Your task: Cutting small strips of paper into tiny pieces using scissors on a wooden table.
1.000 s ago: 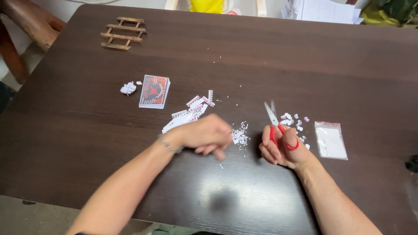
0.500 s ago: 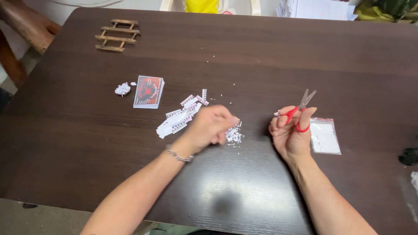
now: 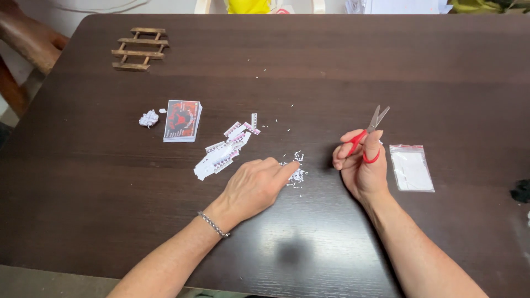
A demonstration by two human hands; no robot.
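Count: one pair of scissors (image 3: pixel 369 135), one heap of paper bits (image 3: pixel 296 168), one clear bag (image 3: pixel 411 168), one card pack (image 3: pixel 183 120).
Scissors: right of centre, red handles, blades nearly closed, tips up.
Right hand (image 3: pixel 359 165): fingers through the handles, gripping them.
Left hand (image 3: pixel 255 185): flat, palm down, holding nothing, fingertips on the bits at centre.

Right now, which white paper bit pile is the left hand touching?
The small heap of tiny scraps at the left hand's fingertips, not the cut strips or the crumpled ball.
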